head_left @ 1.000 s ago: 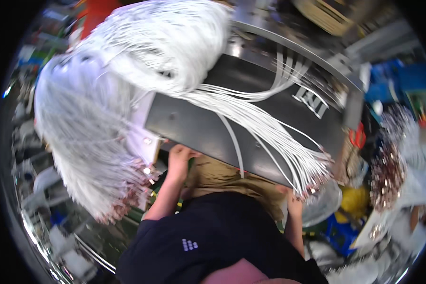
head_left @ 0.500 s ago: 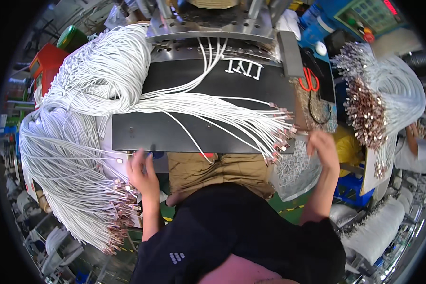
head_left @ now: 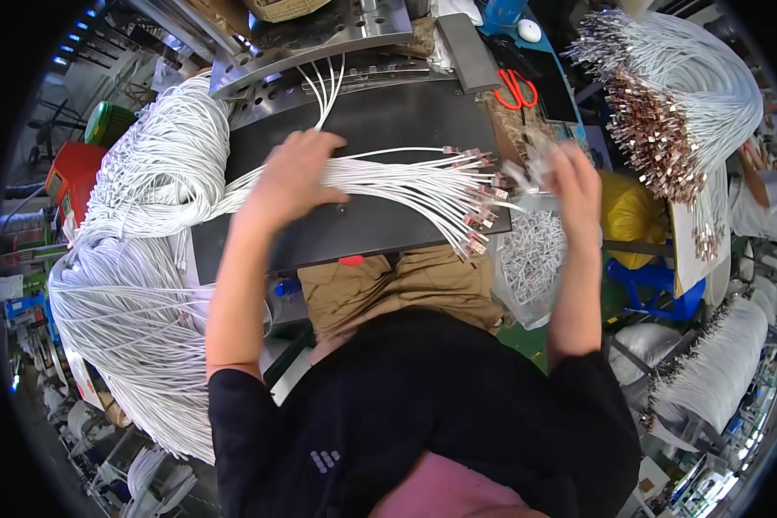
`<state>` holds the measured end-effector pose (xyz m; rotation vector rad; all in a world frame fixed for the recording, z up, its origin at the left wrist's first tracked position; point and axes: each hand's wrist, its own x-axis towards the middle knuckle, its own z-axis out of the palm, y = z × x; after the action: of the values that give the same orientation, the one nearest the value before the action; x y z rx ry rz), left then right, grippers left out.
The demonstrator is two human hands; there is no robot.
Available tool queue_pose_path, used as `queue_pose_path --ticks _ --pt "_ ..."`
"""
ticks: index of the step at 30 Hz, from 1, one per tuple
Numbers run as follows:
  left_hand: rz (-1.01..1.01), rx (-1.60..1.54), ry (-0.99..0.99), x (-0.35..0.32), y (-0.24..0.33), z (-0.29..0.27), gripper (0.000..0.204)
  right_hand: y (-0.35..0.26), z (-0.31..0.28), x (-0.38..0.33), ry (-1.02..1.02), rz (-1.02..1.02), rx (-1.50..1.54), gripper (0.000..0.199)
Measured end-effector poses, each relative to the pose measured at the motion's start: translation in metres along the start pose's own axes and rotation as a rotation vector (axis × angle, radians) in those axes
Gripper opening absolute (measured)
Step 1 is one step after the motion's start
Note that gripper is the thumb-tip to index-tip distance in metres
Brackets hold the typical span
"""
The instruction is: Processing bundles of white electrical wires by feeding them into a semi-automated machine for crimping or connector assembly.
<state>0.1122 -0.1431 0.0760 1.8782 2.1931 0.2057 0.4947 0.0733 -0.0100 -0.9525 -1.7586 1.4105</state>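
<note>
My left hand (head_left: 293, 177) is over the bundle of white cables (head_left: 380, 177), its thumb and fingers apart. The cables lie across the black work plate (head_left: 276, 233), with coppery connectors (head_left: 475, 186) fanned out at their right end. A few cables (head_left: 326, 91) run up under the metal press (head_left: 311, 47). Right of the connectors, my right hand (head_left: 576, 181) is blurred by motion, its fingers closed around pale white plastic pieces (head_left: 537, 164). Below it hangs a clear plastic bag (head_left: 527, 259) full of small white pieces.
Large coils of white cable (head_left: 160, 164) stand at the left, with more cables (head_left: 129, 319) hanging below. Red-handled scissors (head_left: 516, 89) and a grey block (head_left: 468, 53) lie at the back right. Another cable bundle (head_left: 699, 95) and a yellow bag (head_left: 630, 216) are farther right.
My left hand has moved from the plate's near left edge up onto the cables. The white plastic pieces have left the plate, and pale pieces now show at my right hand. The view has shifted.
</note>
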Motion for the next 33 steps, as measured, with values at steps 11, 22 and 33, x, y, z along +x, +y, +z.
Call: queue_pose_path --ticks 11,22,33 --pt "-0.072 -0.534 -0.028 0.006 -0.015 -0.024 0.029 0.090 -0.020 -0.119 0.576 0.043 -0.392 0.030" --pt "-0.192 -0.549 0.114 -0.013 -0.022 -0.017 0.025 -0.125 0.156 0.052 -0.065 -0.985 -1.010 0.009" --pt "-0.132 -0.120 0.565 -0.013 -0.060 0.016 0.022 -0.081 0.185 0.061 -0.293 -0.733 -0.788 0.013"
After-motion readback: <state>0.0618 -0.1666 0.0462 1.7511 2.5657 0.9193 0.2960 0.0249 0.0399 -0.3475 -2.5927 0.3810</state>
